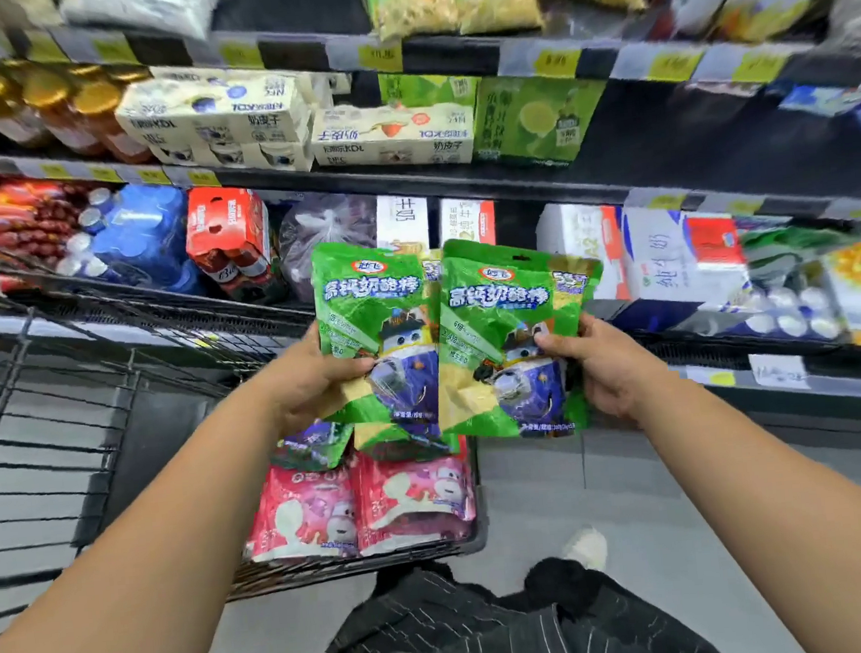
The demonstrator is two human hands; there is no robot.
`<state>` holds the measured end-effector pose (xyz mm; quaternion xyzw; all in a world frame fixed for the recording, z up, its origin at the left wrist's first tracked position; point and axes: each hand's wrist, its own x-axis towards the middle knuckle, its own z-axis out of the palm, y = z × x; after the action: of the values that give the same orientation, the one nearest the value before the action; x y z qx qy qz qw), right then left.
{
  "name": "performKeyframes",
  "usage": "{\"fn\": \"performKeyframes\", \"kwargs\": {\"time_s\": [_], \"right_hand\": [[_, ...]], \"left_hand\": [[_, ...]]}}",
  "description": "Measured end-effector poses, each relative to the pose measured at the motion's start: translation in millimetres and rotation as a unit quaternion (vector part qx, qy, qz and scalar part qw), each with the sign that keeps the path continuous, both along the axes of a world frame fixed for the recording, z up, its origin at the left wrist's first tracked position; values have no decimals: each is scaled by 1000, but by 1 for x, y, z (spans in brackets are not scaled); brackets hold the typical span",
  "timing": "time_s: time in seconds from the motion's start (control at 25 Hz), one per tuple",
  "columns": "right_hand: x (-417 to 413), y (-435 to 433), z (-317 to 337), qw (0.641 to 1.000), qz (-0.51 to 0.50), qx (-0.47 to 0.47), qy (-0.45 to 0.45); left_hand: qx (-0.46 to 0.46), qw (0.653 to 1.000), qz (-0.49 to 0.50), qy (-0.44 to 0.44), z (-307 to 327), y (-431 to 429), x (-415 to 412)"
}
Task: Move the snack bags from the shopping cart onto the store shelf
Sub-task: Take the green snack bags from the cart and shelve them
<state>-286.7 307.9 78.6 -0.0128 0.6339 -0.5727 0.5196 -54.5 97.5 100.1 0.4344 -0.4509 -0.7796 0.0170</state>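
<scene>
Nearest, down in the cart [359, 563], two pink bags [304, 511] lie flat side by side, with a third green bag [314, 446] just beyond them, partly hidden. Above these the person holds two green pouches upright, side by side and slightly overlapping, between the cart and the shelf [458, 182]. The left hand [314, 382] is clamped on the left bag [374, 320] low at its left edge, thumb across the front and fingers behind. The right hand [596, 364] pinches the right bag [500, 320] the same way at its right edge. They look light and soft: crinkled glossy film, lumpy inside, likely slick under the fingers and apt to flop at the top when held low. I'd judge the side seam or lower body a sound hold, since the film should crease rather than break, though a loose pinch could let one slide. Farther off, the shelf carries white cartons [582, 247] right behind the bags.
</scene>
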Motion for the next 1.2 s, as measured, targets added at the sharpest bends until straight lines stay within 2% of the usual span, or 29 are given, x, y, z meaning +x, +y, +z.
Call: {"fn": "performKeyframes", "kwargs": {"time_s": [0.28, 0.48, 0.68, 0.88, 1.2], "right_hand": [[-100, 65, 50, 998, -9, -48, 45], [-163, 103, 66, 996, -18, -63, 66], [-202, 126, 72, 997, -34, -56, 52], [-232, 123, 57, 996, -46, -47, 52], [-291, 77, -8, 994, -70, -63, 51]], "left_hand": [[-53, 998, 4, 18, 47, 68, -93], [-61, 996, 31, 65, 53, 101, -155], [-58, 995, 35, 74, 53, 118, -199], [-67, 996, 21, 62, 34, 108, -235], [-69, 996, 2, 60, -41, 55, -300]]}}
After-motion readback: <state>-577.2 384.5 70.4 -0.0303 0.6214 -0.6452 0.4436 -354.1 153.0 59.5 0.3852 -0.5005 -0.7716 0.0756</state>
